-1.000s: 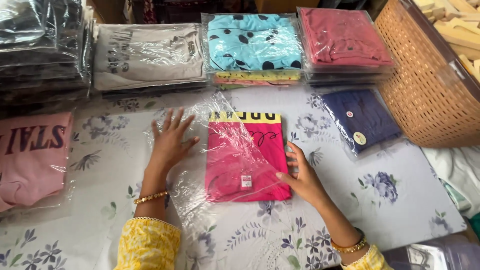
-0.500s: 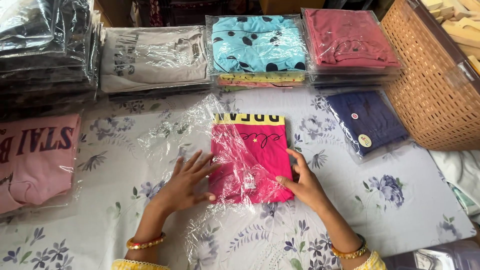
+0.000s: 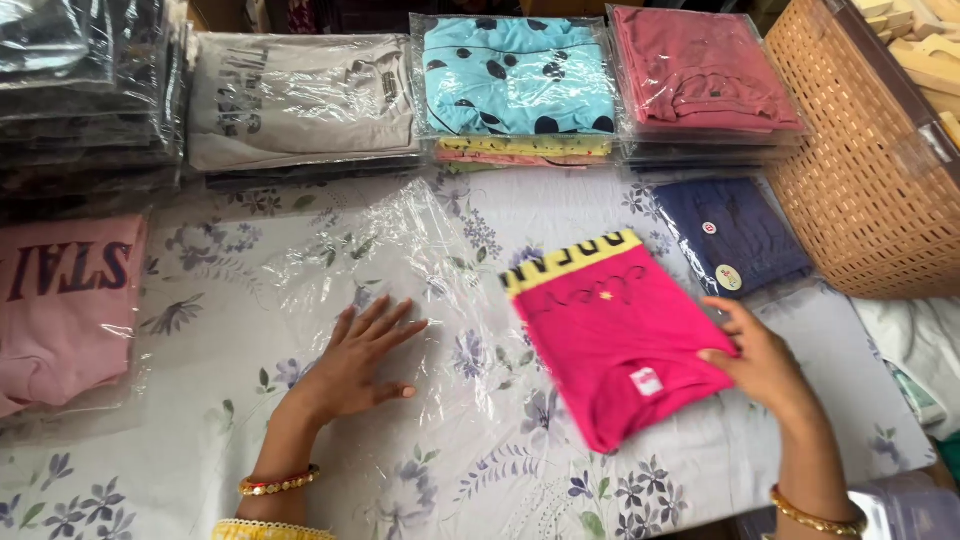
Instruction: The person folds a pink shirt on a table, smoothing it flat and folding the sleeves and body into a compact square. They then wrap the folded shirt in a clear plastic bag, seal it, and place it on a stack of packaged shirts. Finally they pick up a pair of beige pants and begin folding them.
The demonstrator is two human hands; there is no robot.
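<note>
A folded bright pink garment (image 3: 615,335) with a yellow band along its top edge lies tilted on the floral sheet (image 3: 230,440), outside its bag. My right hand (image 3: 762,362) grips its right edge. My left hand (image 3: 355,360) lies flat, fingers spread, on the empty clear plastic bag (image 3: 400,260), which spreads crumpled over the sheet to the left of the garment.
Bagged folded clothes line the back: dark stack (image 3: 80,90), grey (image 3: 300,100), blue spotted (image 3: 515,75), maroon (image 3: 700,75). A navy bagged garment (image 3: 735,235) lies right of centre. A pink bagged shirt (image 3: 65,305) sits at left. A woven basket (image 3: 870,150) stands at right.
The pink garment has slid to the right out of the clear bag, pulled by my right hand. My left hand moved onto the flat bag and holds it down.
</note>
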